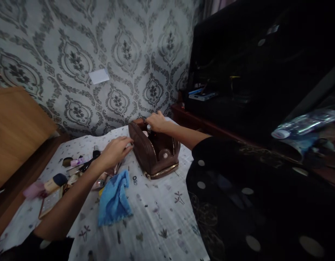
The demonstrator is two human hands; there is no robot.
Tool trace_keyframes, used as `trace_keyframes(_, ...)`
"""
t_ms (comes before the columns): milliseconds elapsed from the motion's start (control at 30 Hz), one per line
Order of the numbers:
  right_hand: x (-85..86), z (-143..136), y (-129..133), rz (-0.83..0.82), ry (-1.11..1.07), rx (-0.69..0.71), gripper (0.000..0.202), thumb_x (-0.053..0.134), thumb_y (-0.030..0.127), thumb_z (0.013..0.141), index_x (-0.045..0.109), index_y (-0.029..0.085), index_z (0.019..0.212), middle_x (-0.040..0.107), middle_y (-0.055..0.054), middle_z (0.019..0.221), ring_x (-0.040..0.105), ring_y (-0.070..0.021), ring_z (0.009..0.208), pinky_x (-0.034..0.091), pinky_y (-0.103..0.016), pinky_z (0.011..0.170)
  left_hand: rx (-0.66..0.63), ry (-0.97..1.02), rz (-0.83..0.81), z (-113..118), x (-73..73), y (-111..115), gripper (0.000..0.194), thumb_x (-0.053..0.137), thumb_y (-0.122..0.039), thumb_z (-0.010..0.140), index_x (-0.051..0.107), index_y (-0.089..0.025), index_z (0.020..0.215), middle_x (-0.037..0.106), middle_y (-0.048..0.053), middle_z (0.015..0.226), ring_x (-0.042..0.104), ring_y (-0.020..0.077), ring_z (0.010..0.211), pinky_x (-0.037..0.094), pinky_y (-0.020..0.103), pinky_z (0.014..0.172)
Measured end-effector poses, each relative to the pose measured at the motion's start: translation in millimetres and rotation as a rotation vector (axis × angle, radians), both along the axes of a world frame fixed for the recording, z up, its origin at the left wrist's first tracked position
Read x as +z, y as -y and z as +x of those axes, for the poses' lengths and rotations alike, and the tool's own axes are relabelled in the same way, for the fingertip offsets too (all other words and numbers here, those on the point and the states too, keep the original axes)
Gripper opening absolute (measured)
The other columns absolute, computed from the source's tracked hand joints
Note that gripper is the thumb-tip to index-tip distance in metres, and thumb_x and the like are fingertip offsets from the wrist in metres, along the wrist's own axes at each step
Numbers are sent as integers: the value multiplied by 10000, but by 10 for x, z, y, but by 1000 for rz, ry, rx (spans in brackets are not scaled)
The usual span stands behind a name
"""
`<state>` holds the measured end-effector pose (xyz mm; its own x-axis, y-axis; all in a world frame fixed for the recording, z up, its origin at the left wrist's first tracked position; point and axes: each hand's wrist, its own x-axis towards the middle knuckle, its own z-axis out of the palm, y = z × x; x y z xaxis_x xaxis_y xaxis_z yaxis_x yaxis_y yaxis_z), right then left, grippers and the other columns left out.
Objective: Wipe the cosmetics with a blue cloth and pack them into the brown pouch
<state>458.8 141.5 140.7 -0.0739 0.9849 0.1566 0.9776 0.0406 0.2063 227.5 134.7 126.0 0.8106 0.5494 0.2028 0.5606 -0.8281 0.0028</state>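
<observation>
A brown makeup bag (162,167) with gold zips stands unzipped on the patterned cloth. Inside it are a round compact-like item (164,155) and, at the far end, a small white-topped item (149,127). My right hand (156,121) reaches over to the bag's far rim, its fingers bent down around the edge; their tips are partly hidden. Beside the bag's left wall is my left hand (117,150), fingers stretched out and holding nothing visible. A crumpled blue cloth (114,201) lies nearer, below that hand.
Left of the bag lie several cosmetics, among them a makeup brush (56,182) and a flat palette (51,202). A wooden panel (20,130) rises at the left. On the right are a dark screen (251,65) and a clear plastic bottle (306,123). Patterned wallpaper (115,54) covers the wall behind.
</observation>
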Motion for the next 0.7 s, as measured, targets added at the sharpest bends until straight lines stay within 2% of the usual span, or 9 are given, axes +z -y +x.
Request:
trace_keyframes(133,62,-9,106,7,-9,-1,367,530,133,855,664,136,1197,680,-185,1186,581,-311,1157,358,-449,985,-3,76,-23,-349,-287,229,294,413,-339,975,647,-219,1106,690,86,1069,640,245,1027,508,380,914)
trace_keyframes(267,101,-16,239,44,-18,-4,299,483,135,898,707,99,1093,702,-199,1105,587,-306,1122,375,-417,938,17,129,-39,-677,-610,443,310,402,-349,987,653,-214,1108,690,101,1116,647,249,1039,512,409,945)
trace_keyframes(367,123,-46,370,143,-58,6,285,460,165,932,727,82,991,706,-199,1061,572,-307,1115,380,-398,909,93,140,-28,-890,-875,635,357,440,-399,979,611,-209,1229,635,133,1267,598,284,1175,484,457,1017)
trace_keyframes(500,98,-226,642,332,-250,92,269,493,263,960,706,133,860,704,-137,1025,551,-295,1105,404,-382,870,166,108,18,-1053,-1187,883,578,592,-491,893,505,-206,1388,510,171,1443,451,351,1359,422,547,1085)
trace_keyframes(533,61,-317,736,370,-310,130,278,501,290,966,692,143,825,702,-124,1011,557,-282,1085,414,-373,869,164,95,31,-1064,-1242,931,550,603,-463,892,522,-207,1372,530,166,1425,451,349,1360,408,559,1097)
trace_keyframes(600,-77,-557,945,380,-437,239,311,501,323,978,662,162,766,700,-108,987,583,-247,1010,439,-355,869,139,94,59,-1055,-1314,1003,370,563,-325,927,599,-213,1278,620,140,1316,503,315,1317,388,562,1121)
trace_keyframes(633,-180,-698,1052,345,-506,310,322,489,326,987,657,170,760,700,-102,990,591,-233,992,452,-345,870,119,110,73,-1042,-1335,1030,301,522,-242,939,634,-216,1217,662,126,1242,543,289,1275,386,556,1128)
trace_keyframes(700,-440,-987,1240,219,-604,491,291,493,330,988,673,193,805,701,-88,1039,592,-228,1037,477,-341,892,75,166,94,-1014,-1354,1069,295,449,-137,943,669,-219,1123,707,105,1125,611,245,1172,396,536,1131)
